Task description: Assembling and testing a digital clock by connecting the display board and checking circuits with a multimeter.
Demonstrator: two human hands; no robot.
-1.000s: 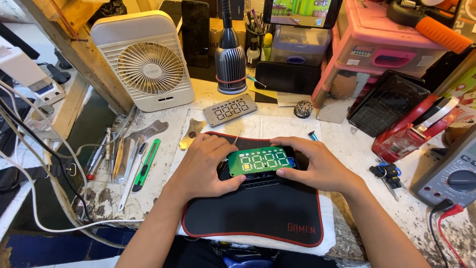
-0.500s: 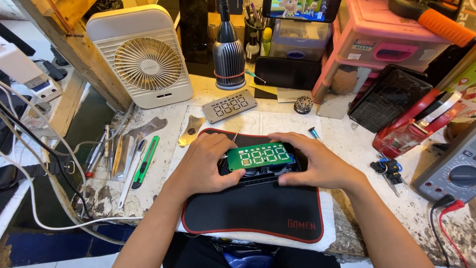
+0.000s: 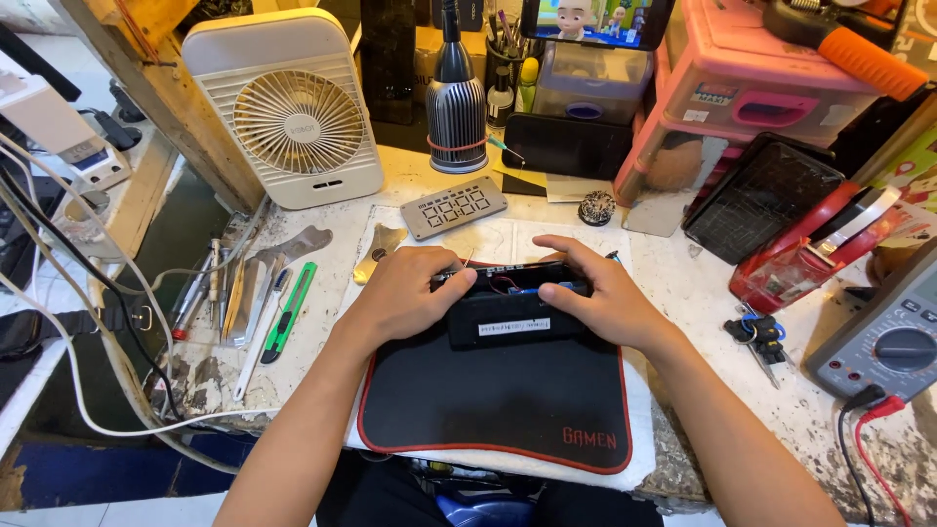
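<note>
On the bench, at the far edge of the mat:
Device: a black rectangular plastic box with a white label strip on its near face and red and blue wires showing at its open top; it rests on the black mat.
Left hand: the left hand clasps the box's left end, fingers curled over the top edge, thumb at the upper left corner.
Right hand: the right hand clasps the right end, fingers pressed along the top rear edge.
Mat: a black rectangular cloth mat with red trim, lying on a white pad.
Behind the box: a grey flat panel with cut-out digit windows, apart from the hands.
Left of the mat: a green-handled utility knife beside a row of metal hand tools.
Far left: a white desk fan, upright.
Far right: a grey multimeter with a round dial.
</note>
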